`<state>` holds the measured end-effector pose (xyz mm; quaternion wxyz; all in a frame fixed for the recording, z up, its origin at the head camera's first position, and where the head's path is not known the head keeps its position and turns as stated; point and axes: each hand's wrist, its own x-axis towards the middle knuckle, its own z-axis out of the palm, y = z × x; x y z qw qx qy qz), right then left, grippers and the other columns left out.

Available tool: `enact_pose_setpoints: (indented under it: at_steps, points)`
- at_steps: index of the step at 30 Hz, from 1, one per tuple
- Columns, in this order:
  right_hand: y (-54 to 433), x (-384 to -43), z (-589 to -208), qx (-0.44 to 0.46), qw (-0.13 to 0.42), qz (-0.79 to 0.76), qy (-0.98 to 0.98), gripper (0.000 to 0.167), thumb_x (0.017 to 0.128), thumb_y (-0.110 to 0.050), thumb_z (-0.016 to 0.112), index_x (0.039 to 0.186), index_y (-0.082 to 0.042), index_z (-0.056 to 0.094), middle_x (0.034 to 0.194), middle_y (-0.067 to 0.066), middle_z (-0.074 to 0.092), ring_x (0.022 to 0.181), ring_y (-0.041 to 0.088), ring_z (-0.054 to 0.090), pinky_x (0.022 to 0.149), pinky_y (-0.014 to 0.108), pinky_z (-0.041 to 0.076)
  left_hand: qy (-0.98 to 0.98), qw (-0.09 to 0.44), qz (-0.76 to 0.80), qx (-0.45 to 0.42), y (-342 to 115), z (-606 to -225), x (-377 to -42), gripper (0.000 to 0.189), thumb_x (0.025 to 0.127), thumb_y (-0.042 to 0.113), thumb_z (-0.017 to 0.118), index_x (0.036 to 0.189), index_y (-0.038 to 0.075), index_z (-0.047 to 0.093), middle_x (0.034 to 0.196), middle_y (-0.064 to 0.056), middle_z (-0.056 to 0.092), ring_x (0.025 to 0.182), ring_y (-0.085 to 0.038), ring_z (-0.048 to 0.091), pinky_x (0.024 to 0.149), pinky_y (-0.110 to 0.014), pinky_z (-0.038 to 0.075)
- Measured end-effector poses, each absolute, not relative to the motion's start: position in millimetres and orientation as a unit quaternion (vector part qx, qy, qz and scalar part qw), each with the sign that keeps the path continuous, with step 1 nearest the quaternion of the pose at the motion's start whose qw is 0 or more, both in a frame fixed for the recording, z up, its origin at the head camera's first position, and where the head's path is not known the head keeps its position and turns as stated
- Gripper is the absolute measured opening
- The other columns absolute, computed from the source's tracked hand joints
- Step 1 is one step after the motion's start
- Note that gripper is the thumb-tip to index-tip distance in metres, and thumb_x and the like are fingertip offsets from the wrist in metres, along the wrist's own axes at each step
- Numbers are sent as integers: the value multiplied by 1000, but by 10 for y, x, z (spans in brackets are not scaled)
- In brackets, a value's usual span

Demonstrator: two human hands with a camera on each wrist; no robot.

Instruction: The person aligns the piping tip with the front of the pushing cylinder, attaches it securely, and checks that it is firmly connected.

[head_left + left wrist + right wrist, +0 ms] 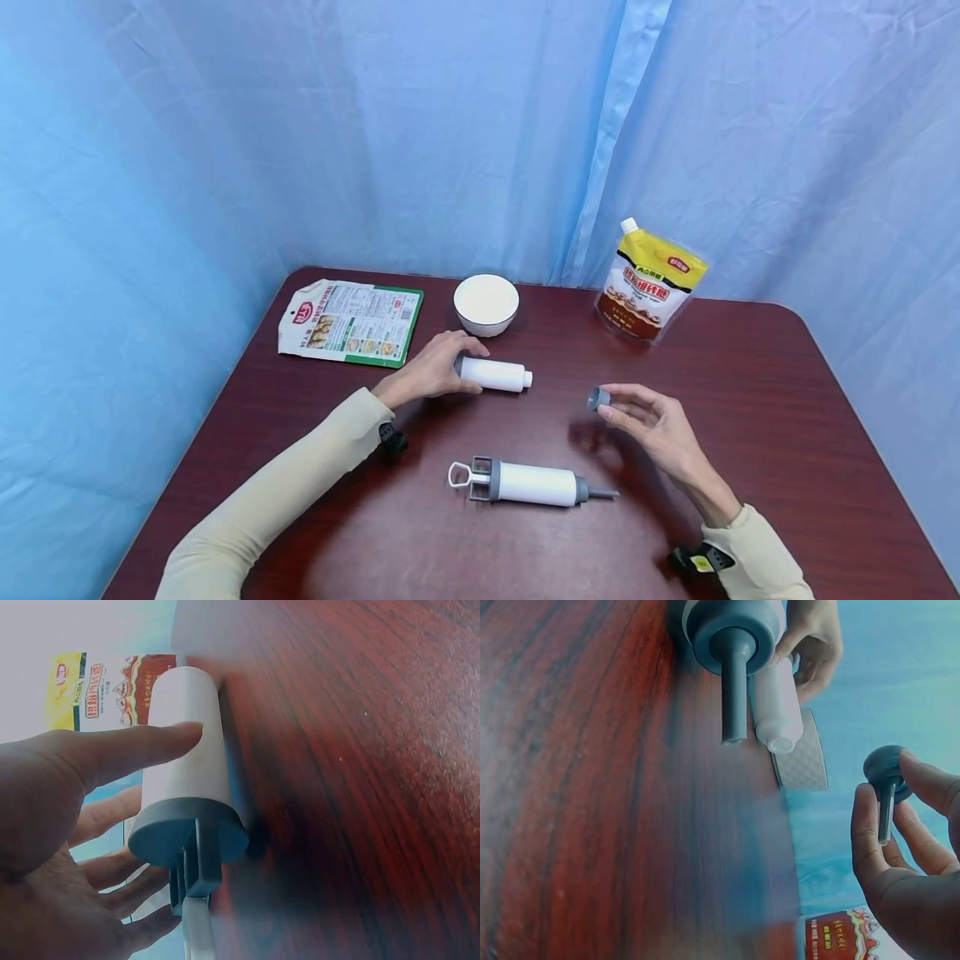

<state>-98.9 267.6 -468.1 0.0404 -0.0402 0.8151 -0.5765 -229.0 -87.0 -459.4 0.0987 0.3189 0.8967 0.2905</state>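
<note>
My left hand [435, 367] grips a white pastry syringe [492, 375] near its grey collar, the bare neck pointing right. The left wrist view shows its grey finger grip [199, 859] and my thumb across the barrel. In my right hand [660, 429], thumb and fingers pinch a small grey nozzle cap [597, 398] above the table; its thin tip [886, 814] shows in the right wrist view. A second pastry syringe [536, 485] lies between the hands, toward me, with its grey nozzle [735, 697] fitted and its plunger handle to the left.
Beyond my left hand stands a white bowl [486, 300], and a flat printed packet [352, 325] lies left of it. A yellow, white and brown spouted pouch [648, 283] stands at the back right. Blue curtains [465, 125] hang round the dark wooden table [420, 550].
</note>
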Motion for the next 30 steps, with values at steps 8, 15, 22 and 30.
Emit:
enact_pose_setpoints:
  at_steps: [8,15,22,30]
  points:
    - [2685,-979,-4694,-39,44,-570,819,40,99,-22,73,135,-7,66,117,1,74,106,23,76,88,29,62,893,98,302,318,-871,-4629,-2317,38,83,17,89,118,11,74,115,-7,76,107,-21,66,98,-40,53]
    - [2676,-959,-4701,-34,45,-568,821,39,99,-22,74,134,-7,66,117,-2,73,105,15,75,87,26,61,891,101,306,319,-887,-4640,-2322,39,82,18,90,117,13,74,114,-5,76,104,-18,66,97,-39,53]
    - [2680,-954,-4691,-25,53,-567,822,41,99,-25,74,135,-9,65,119,-4,72,104,3,73,87,22,59,890,128,300,319,-902,-4613,-2304,38,86,21,87,120,15,72,117,-7,73,105,-19,63,97,-39,52]
    - [2681,-962,-4694,-28,57,-563,824,41,99,-25,74,135,-9,65,118,-2,72,103,4,73,87,21,58,883,162,309,314,-934,-4575,-2297,37,88,22,85,121,17,70,111,-5,71,101,-17,61,95,-35,49]
